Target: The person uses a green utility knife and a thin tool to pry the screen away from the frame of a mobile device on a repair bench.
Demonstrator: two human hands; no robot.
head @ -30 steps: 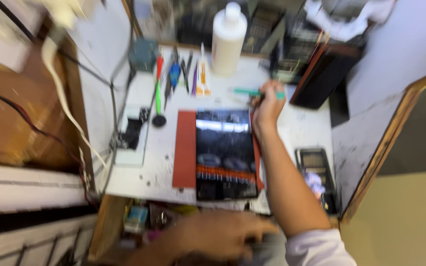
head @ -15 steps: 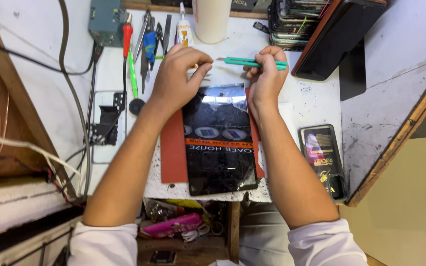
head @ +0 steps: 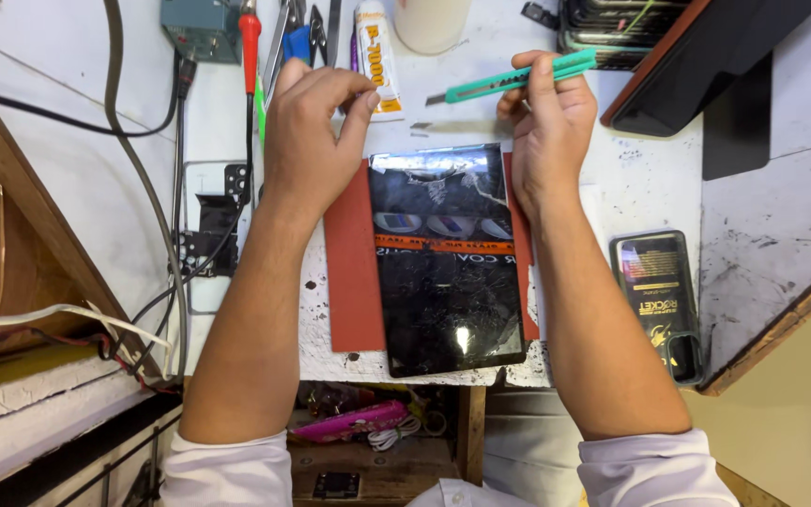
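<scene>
My right hand (head: 548,127), upper centre-right of the frame, has its fingers closed around a green utility knife (head: 518,79); the blade tip points left, just above the table. My left hand (head: 310,131), upper centre-left, has its fingers curled, thumb and fingertips pinched together at the tablet's top left corner; whether they hold anything, I cannot tell. The tablet (head: 443,282) lies screen-up at frame centre, glass cracked, on a red mat (head: 354,282) on the white worktable (head: 631,188). A glue tube (head: 374,47) lies just above the left hand. A phone in a dark case (head: 659,300) lies right of my right forearm, apart from the tablet.
</scene>
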